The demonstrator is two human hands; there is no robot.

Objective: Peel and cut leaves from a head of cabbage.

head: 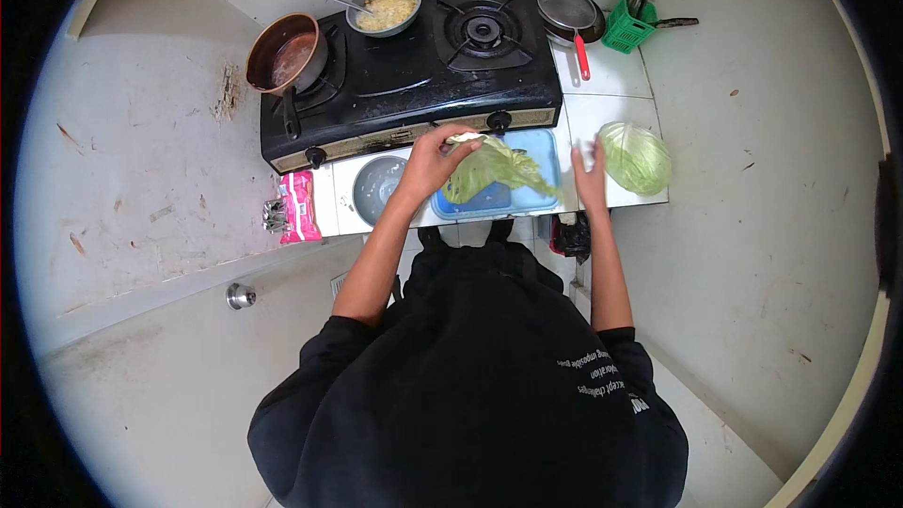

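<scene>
My left hand (432, 164) pinches a loose green cabbage leaf (481, 171) by its pale upper end. The leaf hangs over a light blue plastic tray (547, 144) and hides much of it. Beside the tray's right end is my right hand (591, 180), holding nothing, its thumb and fingers apart and slightly blurred. Just right of those fingers a head of cabbage (636, 159) sits on the white tiled counter (600, 107); I cannot tell whether they touch it. A grey bowl (374, 187) with pale bits inside stands left of the tray, partly behind my left forearm.
Behind the tray is a black two-burner gas stove (395, 74). It carries a saucepan (310, 60) of reddish-brown contents and a bowl (384, 10) of yellowish food with a spoon. A red-handled strainer (566, 8), a green utensil basket (624, 28) and a pink packet (302, 208) also lie around.
</scene>
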